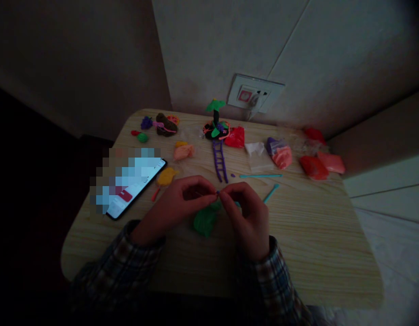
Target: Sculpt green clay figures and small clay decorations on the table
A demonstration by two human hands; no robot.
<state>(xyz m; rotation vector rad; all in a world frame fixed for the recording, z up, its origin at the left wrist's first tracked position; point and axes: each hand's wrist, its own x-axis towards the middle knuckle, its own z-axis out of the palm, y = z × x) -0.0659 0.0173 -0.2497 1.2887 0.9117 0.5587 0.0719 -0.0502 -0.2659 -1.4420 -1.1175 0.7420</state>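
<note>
Both hands meet above the middle of the tabletop (314, 235), toward its near edge. The left hand (182, 199) and the right hand (248, 217) each have thumb and finger brought together, pinching between them a tiny dark, bluish-purple piece (218, 192), too small and dim for its shape to be told.

Much of the modelling looks done. A palm-tree model (216, 117) stands upright near the far edge, and a purple ladder (220, 161) lies flat from its base toward the hands, both rails and several rungs in place (whether its top is joined to the base cannot be told). The pinched piece is not on the model, and a small purple bit (233, 175) lies loose just beside the ladder's lower end; these seem to be what is left unplaced.

A green packet (205, 222) lies below the fingertips, partly hidden. Two turquoise tools, one lengthwise (260, 175) and one slanting (271, 193), lie beyond the right hand. A phone (138, 192) takes up the left edge, a yellow lump (166, 176) between it and the ladder. A red packet (235, 137) crowds the model's right side, and more packets (314, 167) fill the far right corner. Dim light hampers the view.
</note>
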